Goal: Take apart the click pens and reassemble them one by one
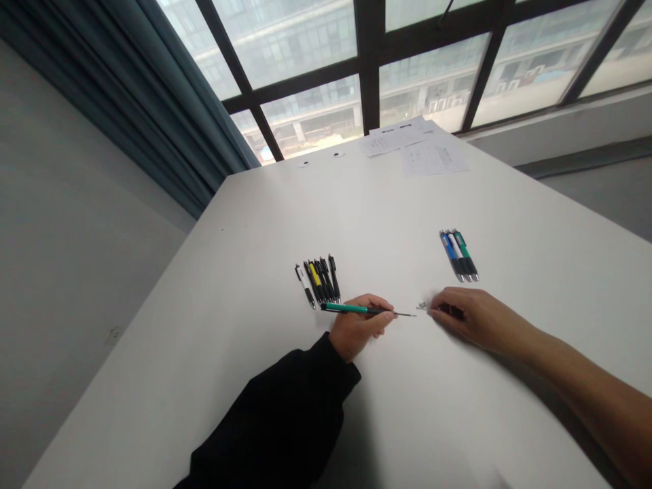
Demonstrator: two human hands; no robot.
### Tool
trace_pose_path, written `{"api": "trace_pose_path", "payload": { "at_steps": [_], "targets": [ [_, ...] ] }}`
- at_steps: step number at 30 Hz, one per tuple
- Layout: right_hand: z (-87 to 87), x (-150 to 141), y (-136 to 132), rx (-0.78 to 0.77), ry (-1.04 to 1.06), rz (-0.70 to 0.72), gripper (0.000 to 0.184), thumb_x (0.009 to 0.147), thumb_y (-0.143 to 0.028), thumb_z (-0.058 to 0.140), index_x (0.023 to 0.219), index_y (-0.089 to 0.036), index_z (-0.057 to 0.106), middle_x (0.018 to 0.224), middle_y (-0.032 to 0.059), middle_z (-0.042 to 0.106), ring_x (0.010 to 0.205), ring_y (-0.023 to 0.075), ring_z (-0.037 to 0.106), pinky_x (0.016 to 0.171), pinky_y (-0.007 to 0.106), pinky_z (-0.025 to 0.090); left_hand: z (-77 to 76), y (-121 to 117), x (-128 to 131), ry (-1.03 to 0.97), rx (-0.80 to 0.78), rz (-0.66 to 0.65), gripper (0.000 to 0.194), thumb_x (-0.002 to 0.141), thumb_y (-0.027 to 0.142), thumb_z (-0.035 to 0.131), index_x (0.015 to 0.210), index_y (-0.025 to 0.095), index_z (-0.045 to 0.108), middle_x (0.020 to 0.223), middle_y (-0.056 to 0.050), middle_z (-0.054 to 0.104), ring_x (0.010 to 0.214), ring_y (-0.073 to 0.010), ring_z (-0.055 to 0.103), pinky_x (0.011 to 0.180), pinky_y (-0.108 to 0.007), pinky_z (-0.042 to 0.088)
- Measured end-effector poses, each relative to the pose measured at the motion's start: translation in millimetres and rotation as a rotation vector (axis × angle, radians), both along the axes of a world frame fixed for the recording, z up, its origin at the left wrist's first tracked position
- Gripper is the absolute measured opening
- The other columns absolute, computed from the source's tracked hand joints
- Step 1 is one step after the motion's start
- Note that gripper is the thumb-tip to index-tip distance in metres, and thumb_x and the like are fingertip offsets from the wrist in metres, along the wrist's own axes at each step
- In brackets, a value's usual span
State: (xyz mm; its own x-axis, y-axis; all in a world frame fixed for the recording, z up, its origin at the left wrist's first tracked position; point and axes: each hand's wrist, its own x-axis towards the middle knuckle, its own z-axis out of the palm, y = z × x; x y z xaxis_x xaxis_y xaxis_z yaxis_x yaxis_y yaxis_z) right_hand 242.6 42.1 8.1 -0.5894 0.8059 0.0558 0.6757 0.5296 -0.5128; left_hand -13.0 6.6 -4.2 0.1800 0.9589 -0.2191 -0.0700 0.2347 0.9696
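Observation:
My left hand (360, 324) is closed around a green pen (351, 308) with a black grip. A thin refill (406, 314) sticks out of the pen's front end, pointing right. The pen lies nearly level across the hand. My right hand (461, 311) is just to the right of the refill, close to the tabletop, its thumb and forefinger drawn together. Whatever may be in that pinch is too small or hidden to name. Small shiny pieces (422, 306) sit beside the right fingertips, too tiny and blurred to identify.
Several pens (322, 282), mostly black, one yellow and one white, lie in a row beyond my left hand. A group of blue, white and green pens (459, 256) lies beyond my right hand. Paper sheets (435, 157) rest at the white table's (285, 217) far edge by the window.

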Motion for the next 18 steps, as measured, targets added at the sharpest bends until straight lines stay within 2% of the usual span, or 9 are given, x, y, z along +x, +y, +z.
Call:
{"api": "trace_pose_path", "payload": {
  "at_steps": [14, 18],
  "targets": [
    [-2.5, -1.3, 1.0, 0.025, 0.024, -0.038, 0.019, 0.096, -0.031, 0.057, 0.089, -0.020, 0.070, 0.079, 0.0053, 0.072, 0.067, 0.0188, 0.064, 0.064, 0.030, 0.046, -1.5, 0.2, -1.0, -0.015, 0.000, -0.021, 0.029, 0.074, 0.036, 0.078, 0.088, 0.013, 0.068, 0.066, 0.000, 0.063, 0.051, -0.0072, 0.050, 0.047, -0.020, 0.038],
    [3.7, -1.6, -1.5, 0.021, 0.095, -0.053, 0.020, 0.096, -0.033, 0.057, 0.087, -0.020, 0.070, 0.078, 0.0051, 0.071, 0.067, 0.0183, 0.063, 0.064, 0.030, 0.046, 0.2, -0.6, -0.9, 0.001, -0.010, -0.027, 0.031, 0.073, 0.037, 0.079, 0.089, 0.013, 0.068, 0.064, 0.001, 0.062, 0.051, -0.0073, 0.051, 0.048, -0.020, 0.038]
  ]
}}
